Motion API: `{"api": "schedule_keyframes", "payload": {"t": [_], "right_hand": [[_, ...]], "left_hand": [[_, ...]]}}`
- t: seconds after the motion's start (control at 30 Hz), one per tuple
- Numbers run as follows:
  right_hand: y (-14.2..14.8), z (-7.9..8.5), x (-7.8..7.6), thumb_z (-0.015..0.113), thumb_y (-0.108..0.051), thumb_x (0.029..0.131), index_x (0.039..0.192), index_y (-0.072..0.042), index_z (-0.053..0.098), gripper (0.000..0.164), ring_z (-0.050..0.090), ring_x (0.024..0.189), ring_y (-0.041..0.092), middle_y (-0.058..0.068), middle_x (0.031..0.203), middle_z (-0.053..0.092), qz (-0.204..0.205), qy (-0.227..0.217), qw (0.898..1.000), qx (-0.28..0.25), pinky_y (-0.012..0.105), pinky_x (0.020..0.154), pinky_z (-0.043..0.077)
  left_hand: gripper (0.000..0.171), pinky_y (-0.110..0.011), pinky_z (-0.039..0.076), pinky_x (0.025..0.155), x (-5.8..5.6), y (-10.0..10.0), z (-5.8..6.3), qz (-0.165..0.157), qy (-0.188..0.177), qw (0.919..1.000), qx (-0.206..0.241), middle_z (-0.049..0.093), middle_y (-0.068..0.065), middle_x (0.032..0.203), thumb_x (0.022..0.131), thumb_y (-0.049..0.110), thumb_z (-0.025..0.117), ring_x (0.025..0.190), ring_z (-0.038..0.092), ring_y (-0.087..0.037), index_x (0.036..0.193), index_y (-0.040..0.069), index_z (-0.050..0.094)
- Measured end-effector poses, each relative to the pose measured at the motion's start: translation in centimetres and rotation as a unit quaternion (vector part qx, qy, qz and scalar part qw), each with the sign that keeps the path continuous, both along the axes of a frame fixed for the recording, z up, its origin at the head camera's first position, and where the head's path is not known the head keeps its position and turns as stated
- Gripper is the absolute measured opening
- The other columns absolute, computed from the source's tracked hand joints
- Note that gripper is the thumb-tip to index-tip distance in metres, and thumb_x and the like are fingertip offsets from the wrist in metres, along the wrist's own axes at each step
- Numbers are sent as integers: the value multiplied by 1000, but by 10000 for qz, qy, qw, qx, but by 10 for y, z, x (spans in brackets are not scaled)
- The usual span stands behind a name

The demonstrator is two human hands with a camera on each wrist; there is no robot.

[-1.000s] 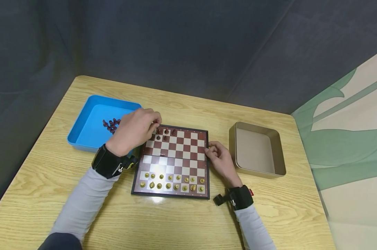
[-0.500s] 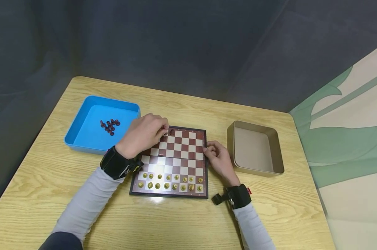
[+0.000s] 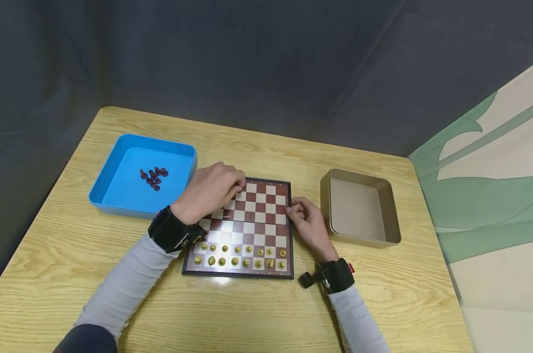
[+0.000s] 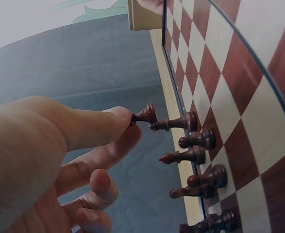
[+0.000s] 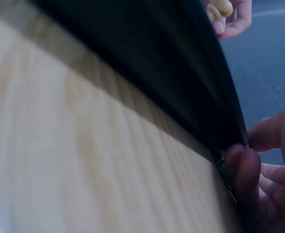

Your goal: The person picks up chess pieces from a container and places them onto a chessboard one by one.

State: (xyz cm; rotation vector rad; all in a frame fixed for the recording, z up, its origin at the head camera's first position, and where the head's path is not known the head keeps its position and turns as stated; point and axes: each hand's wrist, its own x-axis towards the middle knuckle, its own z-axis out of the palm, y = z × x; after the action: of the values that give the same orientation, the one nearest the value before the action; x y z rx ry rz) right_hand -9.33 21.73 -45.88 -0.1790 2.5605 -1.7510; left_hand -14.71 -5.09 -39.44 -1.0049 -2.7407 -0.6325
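My left hand [image 3: 213, 190] is over the far left part of the chessboard [image 3: 260, 208]. In the left wrist view its thumb and forefinger pinch a small dark chess piece [image 4: 146, 115] by the top, base toward the board. That piece hangs just off the surface, close to a standing dark piece [image 4: 183, 121]. Several other dark pieces stand nearby, among them a bishop [image 4: 191, 155]. Head-on, my hand hides most of them. My right hand [image 3: 309, 223] grips the board's right edge, its fingertips [image 5: 244, 167] against the black rim. Gold pieces [image 3: 235, 261] stand in two rows along the near side.
Left of the board is a blue tray [image 3: 116, 184] with several loose dark pieces [image 3: 153, 177] in it. A tan metal box [image 3: 359, 211] sits to the right. All rest on a wooden table [image 3: 231, 314], with a dark curtain [image 3: 248, 68] behind.
My left hand has moved right from the board's far left corner along the back rows, covering the dark pieces there. My right hand has stayed at the board's edge.
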Motion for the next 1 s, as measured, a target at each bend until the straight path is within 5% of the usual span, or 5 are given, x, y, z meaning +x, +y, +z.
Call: {"api": "schedule_keyframes", "payload": {"t": [0.17, 0.5, 1.0], "right_hand": [[-3, 7, 2, 54, -5, 84, 104, 6, 49, 24, 41, 54, 17, 16, 73, 50, -2, 60, 10000, 6, 22, 46, 34], [5, -16, -4, 56, -16, 85, 105, -3, 51, 25, 43, 56, 16, 10, 73, 51, -88, 103, 9998, 133, 24, 48, 35], [6, -16, -3, 56, -16, 85, 106, -3, 50, 25, 44, 49, 19, 11, 71, 52, -20, 45, 10000, -59, 29, 40, 39]], "left_hand": [[6, -24, 35, 50, 0, 4, -3, 0, -169, 9998, 43, 50, 11, 71, 84, 22, 56, 61, 41, -8, 80, 19, 60], [6, -24, 34, 46, 0, 5, -10, 16, -340, 9994, 49, 48, 11, 67, 83, 20, 57, 57, 40, -9, 78, 20, 61], [14, -25, 31, 44, -2, 7, -19, -28, -344, 9994, 15, 47, 10, 62, 84, 15, 53, 55, 40, -10, 76, 21, 63]]}}
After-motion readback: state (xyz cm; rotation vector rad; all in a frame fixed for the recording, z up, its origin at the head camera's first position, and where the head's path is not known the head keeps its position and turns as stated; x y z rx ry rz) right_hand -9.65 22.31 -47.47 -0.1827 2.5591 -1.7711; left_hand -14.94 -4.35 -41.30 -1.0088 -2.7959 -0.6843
